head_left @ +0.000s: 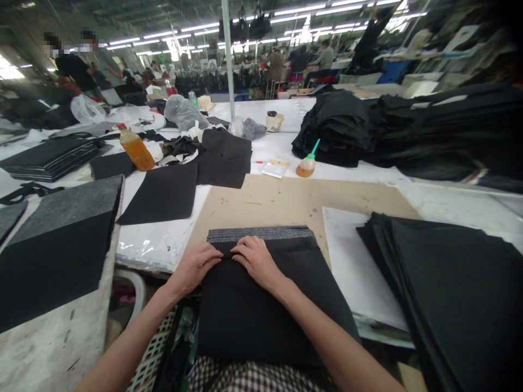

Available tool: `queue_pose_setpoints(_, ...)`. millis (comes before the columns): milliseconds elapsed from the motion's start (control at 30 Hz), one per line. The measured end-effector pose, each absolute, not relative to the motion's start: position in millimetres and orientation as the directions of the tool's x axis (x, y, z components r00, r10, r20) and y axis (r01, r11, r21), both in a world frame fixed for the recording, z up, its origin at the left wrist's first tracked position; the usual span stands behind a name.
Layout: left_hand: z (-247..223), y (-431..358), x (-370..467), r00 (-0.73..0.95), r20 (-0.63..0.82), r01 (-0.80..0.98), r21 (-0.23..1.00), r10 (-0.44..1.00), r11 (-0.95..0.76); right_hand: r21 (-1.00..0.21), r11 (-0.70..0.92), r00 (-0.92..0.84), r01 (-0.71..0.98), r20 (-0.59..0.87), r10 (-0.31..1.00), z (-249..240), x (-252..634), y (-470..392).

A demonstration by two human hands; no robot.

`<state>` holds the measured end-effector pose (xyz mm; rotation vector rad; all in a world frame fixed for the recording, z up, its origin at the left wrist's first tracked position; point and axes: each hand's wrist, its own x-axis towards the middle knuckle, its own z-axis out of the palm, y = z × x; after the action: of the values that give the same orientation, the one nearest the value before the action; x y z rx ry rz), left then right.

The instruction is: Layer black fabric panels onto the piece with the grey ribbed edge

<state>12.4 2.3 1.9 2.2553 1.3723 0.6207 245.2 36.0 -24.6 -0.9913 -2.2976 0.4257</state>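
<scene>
A black fabric piece lies in front of me, running from the table over its near edge to the checked cloth at my lap. Its far part is folded into a flat band, and grey layered strips show just beyond. My left hand pinches the fold at its left end, thumb and fingers together. Close beside it, my right hand has its curled fingers closed on the same fold. The fingertips of both hands partly hide the cloth between them.
Stacked black panels stand at the right, and a larger dark pile behind. A glue bottle with a green nozzle and an amber-filled bottle sit farther back. At left is a board with grey-black fabric.
</scene>
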Motion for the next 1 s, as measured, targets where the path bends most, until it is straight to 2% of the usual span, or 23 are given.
queue_pose_setpoints(267,-10.3,4.0,-2.6,0.485,0.255,0.666,0.512,0.836,-0.543,-0.451,0.756,-0.626,0.474,0.431,0.650,-26.9,259.0,37.5)
queue_pose_setpoints(433,-8.8,0.9,-4.4,0.568,0.244,0.695,0.370,0.786,-0.617,-0.403,0.769,-0.657,0.496,0.404,0.636,-24.2,257.4,32.1)
queue_pose_setpoints(800,-4.2,-4.6,-1.5,0.655,0.217,0.731,0.060,0.724,-0.680,-0.188,0.815,-0.723,0.549,0.382,0.575,-10.4,248.6,18.8)
queue_pose_setpoints(900,-2.9,-6.7,-3.1,0.667,0.184,0.728,0.045,0.722,-0.684,-0.190,0.798,-0.714,0.572,0.364,0.598,-10.0,235.8,11.4)
queue_pose_setpoints(1000,-5.4,-9.8,-10.6,0.630,0.173,0.748,0.125,0.757,-0.651,-0.214,0.771,-0.686,0.600,0.359,0.633,-12.3,226.5,6.9)
